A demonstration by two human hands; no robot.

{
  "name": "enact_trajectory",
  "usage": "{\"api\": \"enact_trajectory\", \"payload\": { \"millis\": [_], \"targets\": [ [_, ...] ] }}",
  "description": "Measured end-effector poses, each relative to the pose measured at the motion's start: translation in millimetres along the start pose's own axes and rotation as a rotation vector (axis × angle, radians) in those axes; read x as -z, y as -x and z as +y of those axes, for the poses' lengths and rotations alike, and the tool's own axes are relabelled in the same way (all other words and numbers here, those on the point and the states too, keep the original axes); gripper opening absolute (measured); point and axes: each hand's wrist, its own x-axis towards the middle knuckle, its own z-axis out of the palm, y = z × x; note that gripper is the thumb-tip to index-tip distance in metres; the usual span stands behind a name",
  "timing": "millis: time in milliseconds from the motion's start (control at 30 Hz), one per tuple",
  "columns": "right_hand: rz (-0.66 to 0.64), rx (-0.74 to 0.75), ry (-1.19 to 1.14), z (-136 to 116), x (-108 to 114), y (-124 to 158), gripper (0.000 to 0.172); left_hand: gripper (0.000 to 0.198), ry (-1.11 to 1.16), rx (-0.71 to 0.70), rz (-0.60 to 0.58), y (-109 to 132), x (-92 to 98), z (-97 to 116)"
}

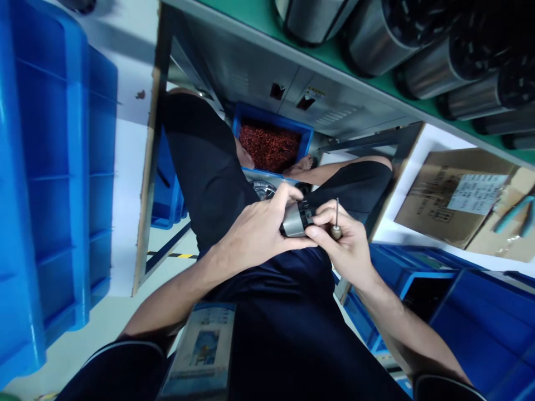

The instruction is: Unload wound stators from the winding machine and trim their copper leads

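Note:
My left hand (267, 225) is wrapped round a silver metal cylinder (294, 220) with a black slotted end that faces right. It is held above my lap. At that black end, the fingertips of my right hand (340, 236) touch the part. A thin tool (336, 229) with a metal shaft and a brownish, rounded handle sits in my right hand, its shaft pointing up. What lies between my right fingertips and the black end is too small to make out.
Several similar cylinders (376, 42) stand on a green shelf (251, 25) above. A blue bin (307, 136) of reddish pieces lies below. Blue crates (62, 167) are at the left, more crates (480, 328) at the right, near cardboard (443, 206) and pliers (514, 214).

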Motion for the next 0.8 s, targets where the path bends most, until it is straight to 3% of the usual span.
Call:
{"api": "enact_trajectory", "payload": {
  "millis": [133,267,400,500,600,700,800],
  "targets": [
    [-0.004,-0.001,0.093,12.5,-6.5,-1.7,0.016,0.057,-0.155,0.037,0.03,-2.9,2.8,-24.4],
    [0.052,-0.045,0.243,48.4,-4.9,-24.4,0.025,0.057,0.245,0.027,-0.021,5.8,17.6,-49.1],
    [-0.011,-0.14,0.346,106.4,-10.7,-67.9,0.024,0.053,0.647,0.067,0.068,31.0,31.4,-78.7],
    [-0.088,-0.215,0.43,141.1,-30.5,-114.1,0.027,0.055,0.839,0.108,0.161,51.1,31.9,-102.2],
    [-0.133,-0.274,0.486,159.4,-59.5,-168.0,0.032,0.054,0.971,0.115,0.205,64.8,25.5,-115.1],
    [-0.146,-0.334,0.514,165.7,-88.9,-209.3,0.043,0.058,1.119,0.087,0.231,70.1,16.3,-112.7],
    [-0.159,-0.386,0.52,162.6,-108.3,-214.8,0.047,0.073,1.3,0.082,0.29,68.4,7.9,-101.7]
  ]
}}
